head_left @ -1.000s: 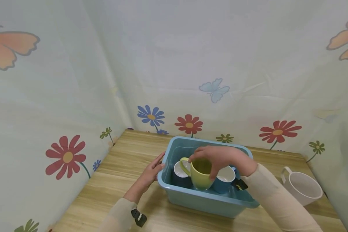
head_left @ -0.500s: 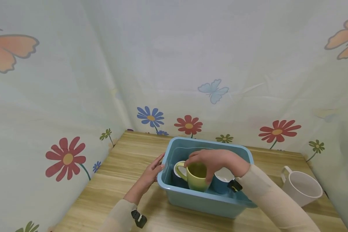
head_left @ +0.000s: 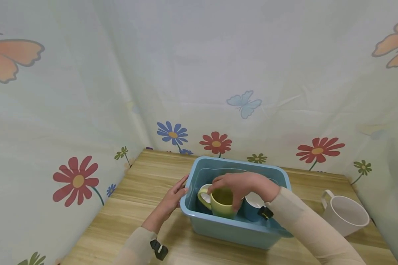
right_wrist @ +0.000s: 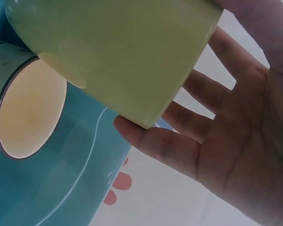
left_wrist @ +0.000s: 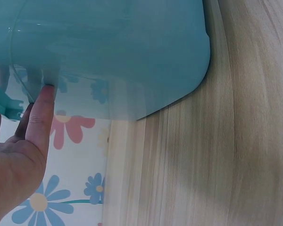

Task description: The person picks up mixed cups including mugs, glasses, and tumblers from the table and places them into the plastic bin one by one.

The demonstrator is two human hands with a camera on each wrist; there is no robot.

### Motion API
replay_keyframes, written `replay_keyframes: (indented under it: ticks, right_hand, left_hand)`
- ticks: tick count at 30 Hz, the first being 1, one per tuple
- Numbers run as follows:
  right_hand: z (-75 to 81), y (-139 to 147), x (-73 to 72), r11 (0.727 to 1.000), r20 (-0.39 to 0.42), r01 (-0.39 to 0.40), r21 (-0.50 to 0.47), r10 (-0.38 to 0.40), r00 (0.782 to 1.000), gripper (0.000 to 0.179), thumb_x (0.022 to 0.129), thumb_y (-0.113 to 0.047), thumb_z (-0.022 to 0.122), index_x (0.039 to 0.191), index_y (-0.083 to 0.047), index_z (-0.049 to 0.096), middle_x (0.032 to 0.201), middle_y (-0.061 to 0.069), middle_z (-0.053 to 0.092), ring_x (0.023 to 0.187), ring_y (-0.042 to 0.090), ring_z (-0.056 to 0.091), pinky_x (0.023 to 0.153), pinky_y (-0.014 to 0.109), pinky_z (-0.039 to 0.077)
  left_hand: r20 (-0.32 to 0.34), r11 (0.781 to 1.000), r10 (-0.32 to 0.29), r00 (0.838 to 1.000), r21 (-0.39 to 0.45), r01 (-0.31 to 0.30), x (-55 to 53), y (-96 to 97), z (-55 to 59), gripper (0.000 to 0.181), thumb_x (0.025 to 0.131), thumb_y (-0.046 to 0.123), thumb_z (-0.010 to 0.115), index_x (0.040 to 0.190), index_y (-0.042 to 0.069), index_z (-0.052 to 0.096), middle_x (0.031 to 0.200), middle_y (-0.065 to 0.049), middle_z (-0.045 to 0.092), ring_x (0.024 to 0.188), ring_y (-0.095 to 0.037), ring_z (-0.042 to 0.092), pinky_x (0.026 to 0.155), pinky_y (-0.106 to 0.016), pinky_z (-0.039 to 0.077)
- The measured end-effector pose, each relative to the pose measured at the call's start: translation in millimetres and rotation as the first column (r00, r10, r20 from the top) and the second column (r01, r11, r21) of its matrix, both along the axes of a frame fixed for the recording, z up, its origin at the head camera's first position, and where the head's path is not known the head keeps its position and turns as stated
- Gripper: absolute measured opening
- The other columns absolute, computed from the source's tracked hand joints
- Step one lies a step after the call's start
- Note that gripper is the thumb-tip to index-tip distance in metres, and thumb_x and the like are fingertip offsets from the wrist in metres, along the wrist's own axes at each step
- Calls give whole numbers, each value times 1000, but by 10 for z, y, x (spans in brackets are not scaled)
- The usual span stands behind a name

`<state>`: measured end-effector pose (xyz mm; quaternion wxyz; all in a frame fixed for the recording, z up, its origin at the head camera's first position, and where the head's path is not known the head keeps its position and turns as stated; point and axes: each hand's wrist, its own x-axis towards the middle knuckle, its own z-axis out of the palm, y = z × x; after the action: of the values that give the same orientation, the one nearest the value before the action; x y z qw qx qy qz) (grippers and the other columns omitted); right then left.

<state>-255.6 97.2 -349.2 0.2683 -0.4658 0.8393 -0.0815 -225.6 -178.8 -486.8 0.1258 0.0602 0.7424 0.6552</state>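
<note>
A light blue plastic tub (head_left: 232,235) stands on the wooden table. My right hand (head_left: 240,184) reaches in from above and grips a yellow-green mug (head_left: 222,210) by its rim, thumb on the near side and fingers on the far side. The mug is upright inside the tub, its handle to the left; its base is hidden. To its right is a blue mug (head_left: 252,210) with a white inside, and partly behind its handle a dark mug with a white inside (head_left: 203,189). My left hand (head_left: 170,200) touches the tub's left outer wall, its fingers (left_wrist: 40,122) extended.
A white mug (head_left: 346,215) stands on the table (head_left: 142,187) right of the tub. In the right wrist view, a dark-rimmed cup (right_wrist: 30,108) lies near the held mug. A flowered curtain (head_left: 192,73) encloses the back and sides.
My right hand has moved left and slightly down inside the tub with the yellow-green mug, which now covers more of the dark mug. The left hand has stayed in place.
</note>
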Motion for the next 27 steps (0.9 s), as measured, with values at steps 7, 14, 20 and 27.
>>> replay_keyframes:
  ticks: [7, 14, 20, 27]
  right_hand:
    - [-86, -33, -25, 1000, -3, -22, -2, 22, 1000, 83, 72, -18, 92, 145, -29, 54, 154, 6, 49, 134, 25, 46, 110, 46, 48]
    - [-154, -77, -37, 1000, -17, -30, 1, 30, 999, 83, 73, -19, 92, 146, -31, 54, 156, 4, 48, 137, 24, 45, 112, 46, 47]
    - [-183, -124, -25, 1000, 1, -20, 14, 20, 1000, 82, 75, -18, 91, 147, -28, 53, 158, 4, 46, 138, 24, 45, 112, 46, 47]
    - [-196, -172, -36, 999, 14, -26, 36, 25, 1000, 84, 74, -18, 91, 148, -27, 52, 157, 2, 47, 137, 22, 45, 114, 45, 45]
  left_hand:
    - [3, 1000, -2, 1000, 1, 2, -16, 1, -26, 64, 106, 28, 47, 164, 19, 23, 162, -31, 33, 121, -28, 63, 83, -34, 60]
    - [3, 1000, 3, 1000, 0, -3, -10, 1, -29, 64, 106, 29, 48, 164, 20, 24, 163, -30, 33, 125, -31, 62, 84, -35, 60]
    - [11, 1000, 13, 1000, -23, -12, -2, 0, -24, 62, 106, 31, 47, 164, 22, 25, 163, -28, 34, 128, -35, 60, 85, -36, 60]
    - [11, 1000, 20, 1000, -10, -20, 5, 17, 1, 65, 105, 29, 48, 164, 20, 24, 162, -31, 34, 125, -35, 62, 82, -33, 60]
